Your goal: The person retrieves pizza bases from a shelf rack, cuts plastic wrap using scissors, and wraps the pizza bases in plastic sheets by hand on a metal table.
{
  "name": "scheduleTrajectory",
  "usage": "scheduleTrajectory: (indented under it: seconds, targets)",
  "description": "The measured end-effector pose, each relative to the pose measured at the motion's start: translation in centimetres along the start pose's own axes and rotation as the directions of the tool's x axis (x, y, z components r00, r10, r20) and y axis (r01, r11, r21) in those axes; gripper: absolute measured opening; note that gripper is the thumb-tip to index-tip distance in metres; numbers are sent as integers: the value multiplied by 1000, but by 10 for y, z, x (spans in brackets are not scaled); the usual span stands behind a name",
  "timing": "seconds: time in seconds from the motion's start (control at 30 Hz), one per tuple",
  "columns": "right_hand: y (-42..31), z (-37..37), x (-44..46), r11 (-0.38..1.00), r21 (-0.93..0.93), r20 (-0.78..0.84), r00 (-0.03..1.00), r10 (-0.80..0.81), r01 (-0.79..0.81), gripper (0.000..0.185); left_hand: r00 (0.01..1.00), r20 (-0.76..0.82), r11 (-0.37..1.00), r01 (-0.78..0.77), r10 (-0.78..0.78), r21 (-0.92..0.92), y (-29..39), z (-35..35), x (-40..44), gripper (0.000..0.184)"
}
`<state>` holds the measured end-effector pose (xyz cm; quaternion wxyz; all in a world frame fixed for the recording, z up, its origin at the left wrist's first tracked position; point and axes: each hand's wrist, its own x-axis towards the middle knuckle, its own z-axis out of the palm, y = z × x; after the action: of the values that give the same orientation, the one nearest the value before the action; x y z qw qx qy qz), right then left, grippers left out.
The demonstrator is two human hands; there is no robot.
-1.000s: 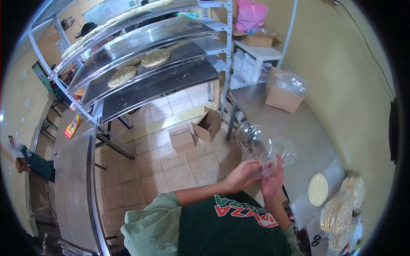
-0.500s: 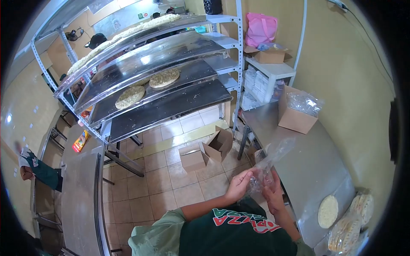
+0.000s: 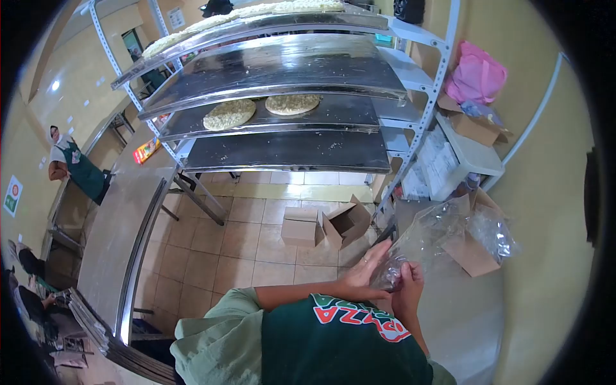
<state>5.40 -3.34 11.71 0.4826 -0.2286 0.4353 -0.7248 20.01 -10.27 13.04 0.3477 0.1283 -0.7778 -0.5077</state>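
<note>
Over the near edge of the metal table, a clear plastic bag (image 3: 420, 234) is spread out and puffed wide. My left hand (image 3: 367, 273) holds the bag's gathered near part between thumb and fingers, the fingers fairly straight along its side. On the other side, my right hand (image 3: 410, 285) pinches the crumpled near end with curled fingers. No content shows inside the bag. Just beyond it stands a cardboard box (image 3: 471, 250) filled with more clear plastic bags (image 3: 491, 231).
A shelf rack ahead carries metal trays (image 3: 282, 151), with round topped pizza bases (image 3: 230, 115) on one. Open cardboard boxes (image 3: 346, 224) stand on the tiled floor. A long metal table (image 3: 122, 237) runs along the left, where a person (image 3: 80, 163) stands. A pink bag (image 3: 476, 74) sits at right.
The bag has gone from a narrow bunched strip to spread wide. My right hand now pinches its near end. The view has turned rightward-tilted, and the pizza bases on the right table left view.
</note>
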Motion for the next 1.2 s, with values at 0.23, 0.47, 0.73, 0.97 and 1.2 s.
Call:
scheduleTrajectory:
  seconds: [0.23,0.47,0.73,0.97,1.2]
  targets:
    - [-5,-12,52,968,-245,38,998,-53,60,6,983,-20,972,178,-183,-153,-39,13,36,44]
    - [-28,-69,47,940,338,-393,915,93,50,6,897,106,783,429,-430,-450,-90,27,84,35]
    - [-40,-191,-49,954,-297,-910,311,-272,-33,13,791,217,812,584,-572,12,-170,16,208,27]
    - [-2,-246,-135,536,-427,-775,-10,-632,-728,20,867,498,929,-189,6,318,-261,107,259,22]
    - [30,-282,-195,358,-246,-753,-55,-655,-901,17,729,682,719,-443,-58,535,-296,147,248,25]
